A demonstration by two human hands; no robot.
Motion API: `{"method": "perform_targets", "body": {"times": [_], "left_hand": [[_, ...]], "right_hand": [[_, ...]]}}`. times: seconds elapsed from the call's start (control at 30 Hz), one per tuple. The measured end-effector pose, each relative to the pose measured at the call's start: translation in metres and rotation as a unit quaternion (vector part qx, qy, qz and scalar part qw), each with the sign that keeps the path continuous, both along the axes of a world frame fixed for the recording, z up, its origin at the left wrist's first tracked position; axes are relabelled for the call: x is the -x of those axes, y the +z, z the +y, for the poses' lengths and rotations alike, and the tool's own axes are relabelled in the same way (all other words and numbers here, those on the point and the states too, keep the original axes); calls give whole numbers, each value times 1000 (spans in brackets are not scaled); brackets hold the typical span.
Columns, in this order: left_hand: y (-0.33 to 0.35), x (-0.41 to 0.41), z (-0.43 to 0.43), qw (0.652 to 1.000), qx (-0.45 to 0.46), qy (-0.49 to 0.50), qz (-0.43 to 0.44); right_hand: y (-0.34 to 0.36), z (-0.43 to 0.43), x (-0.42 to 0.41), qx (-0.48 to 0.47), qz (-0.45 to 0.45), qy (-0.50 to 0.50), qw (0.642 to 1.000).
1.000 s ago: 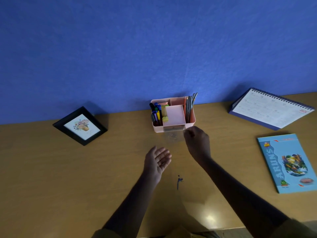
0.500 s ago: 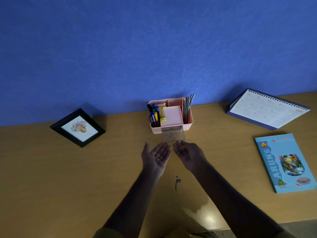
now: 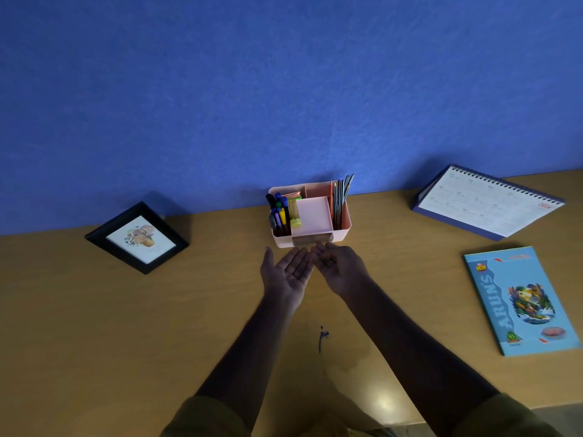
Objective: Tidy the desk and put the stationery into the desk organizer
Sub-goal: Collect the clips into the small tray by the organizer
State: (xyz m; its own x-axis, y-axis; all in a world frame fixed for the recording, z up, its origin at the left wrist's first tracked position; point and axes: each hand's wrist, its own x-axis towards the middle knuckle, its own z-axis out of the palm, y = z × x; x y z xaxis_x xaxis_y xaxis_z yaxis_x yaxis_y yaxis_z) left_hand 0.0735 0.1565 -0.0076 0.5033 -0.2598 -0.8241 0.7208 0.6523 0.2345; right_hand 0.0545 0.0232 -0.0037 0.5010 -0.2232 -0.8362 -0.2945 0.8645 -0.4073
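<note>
A pink desk organizer (image 3: 342, 222) stands against the blue wall at the back middle of the desk. Markers and pens (image 3: 279, 214) fill its left compartment, dark pencils (image 3: 339, 200) its right one, and a clear drawer (image 3: 312, 239) sits at its front. My left hand (image 3: 285, 274) lies palm up with straight fingers just in front of the organizer. My right hand (image 3: 339, 268) is beside it, palm turned inward, fingers loosely bent, fingertips close to the drawer front. Neither hand holds anything.
A black picture frame (image 3: 137, 238) lies at the back left. A desk calendar (image 3: 485, 203) stands at the back right, with a blue book (image 3: 517, 298) lying in front of it. A small blue ink mark (image 3: 322, 337) is on the wooden desk (image 3: 94, 326) between my forearms.
The drawer, pulled out a second ago, now sits in the organizer. My right hand drew back from it, then both hands moved forward, side by side, close to the organizer's front.
</note>
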Motion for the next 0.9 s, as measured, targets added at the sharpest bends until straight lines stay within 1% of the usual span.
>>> {"method": "perform_targets", "body": {"times": [0.2, 0.33, 0.5, 0.57, 0.67, 0.73, 0.8, 0.9], "left_hand": [[0, -8, -6, 1000, 2, -5, -8], [3, -11, -8, 1000, 10, -5, -22], [3, -14, -11, 999, -1, -12, -38], [3, -13, -10, 999, -7, -18, -42], [3, -10, -9, 996, -47, -59, -42], [2, -5, -9, 984, -105, -134, -43], [0, 2, -8, 963, -155, -217, -43], [2, 13, -4, 934, -207, -289, -47]], "right_hand": [[-3, -2, -8, 6, 0, 11, 1000], [0, -5, -12, -11, 1, -2, 1000], [-4, -9, -15, -29, -9, -8, 999], [-6, -10, -15, -22, -7, -3, 1000], [-4, -9, -11, 35, 7, 48, 998], [-2, -9, -4, 83, 43, 94, 991], [1, -6, 7, 140, 80, 152, 975], [-2, -3, 26, 231, 76, 235, 941]]}}
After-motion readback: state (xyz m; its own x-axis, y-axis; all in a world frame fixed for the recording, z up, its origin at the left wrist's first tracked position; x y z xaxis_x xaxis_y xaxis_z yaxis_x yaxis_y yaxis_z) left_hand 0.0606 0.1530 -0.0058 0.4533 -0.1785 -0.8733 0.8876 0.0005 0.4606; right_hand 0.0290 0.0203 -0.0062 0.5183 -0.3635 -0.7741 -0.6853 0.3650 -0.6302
